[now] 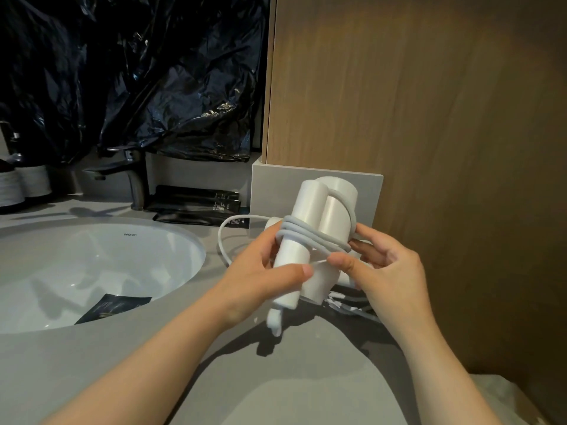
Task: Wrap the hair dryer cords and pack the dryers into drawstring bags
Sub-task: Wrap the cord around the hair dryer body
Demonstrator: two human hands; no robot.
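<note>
Head view looks down on a grey countertop [92, 378] with one round white sink [122, 259] at nine o'clock from the hands. One black sachet [113, 306] lies inside the basin, against its near wall. Two white ribbed cups [33, 179] stand at the far left, around ten o'clock; what they hold cannot be seen.

One white hair dryer [333, 207] is held above the counter at centre, its handle folded alongside the barrel. The left hand [264, 271] grips the handle, fingers curled behind it and thumb across the front. The right hand [383, 265], at three o'clock of the dryer, pinches the cord [306, 234] between thumb and forefinger. About three turns of cord circle the handle and barrel together, and one loose loop trails off toward nine o'clock over the counter.

Under the right hand, at five o'clock, lies some crumpled grey-white cloth [346, 306]; whether it is a bag cannot be told.

One dark faucet [135, 179] stands behind the sink at eleven o'clock, with a small stack of black sachets [196, 204] just beside it, at least three. Black plastic sheeting [138, 72] hangs above, and a wooden panel [429, 118] fills the right.
</note>
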